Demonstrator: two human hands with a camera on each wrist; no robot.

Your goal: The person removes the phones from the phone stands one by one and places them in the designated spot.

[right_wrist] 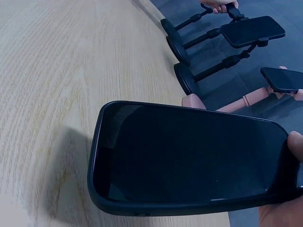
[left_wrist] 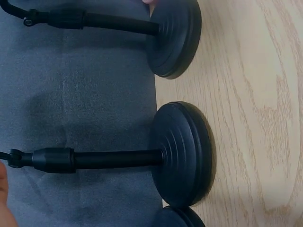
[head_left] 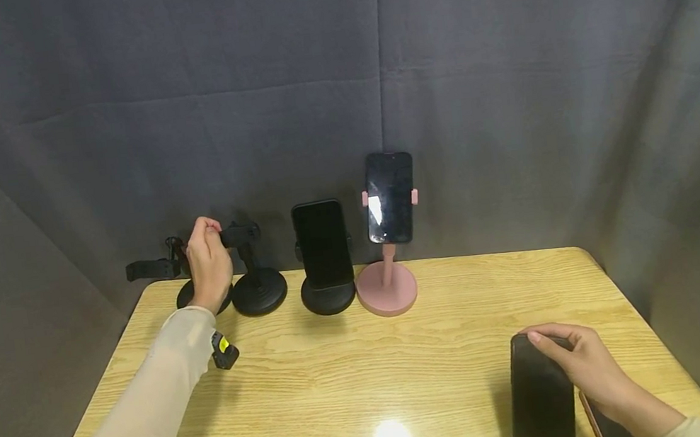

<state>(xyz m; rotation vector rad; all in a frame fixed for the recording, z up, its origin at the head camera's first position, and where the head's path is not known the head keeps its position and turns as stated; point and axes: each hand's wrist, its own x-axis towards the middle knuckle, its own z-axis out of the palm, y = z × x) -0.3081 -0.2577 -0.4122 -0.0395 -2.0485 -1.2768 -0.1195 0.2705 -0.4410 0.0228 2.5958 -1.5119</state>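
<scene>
At the back left, my left hand (head_left: 210,265) grips the clamp (head_left: 238,234) at the top of a black phone stand (head_left: 259,291). Another black phone stand (head_left: 153,269) is just left of that hand, partly hidden behind it. In the left wrist view, both stands' round bases and poles show, with the hand only at the edge. My right hand (head_left: 586,364) pinches a black phone (head_left: 542,398) by its top end, thumb on the front. The right wrist view shows this phone (right_wrist: 189,156) raised above the table, its dark screen facing the camera.
A black stand (head_left: 328,302) holds an upright phone (head_left: 323,242). Right of it, a pink stand (head_left: 387,289) holds another phone (head_left: 390,196). One more phone (head_left: 607,426) lies under my right forearm at the table's (head_left: 315,379) front right. Grey curtains (head_left: 506,124) surround the table.
</scene>
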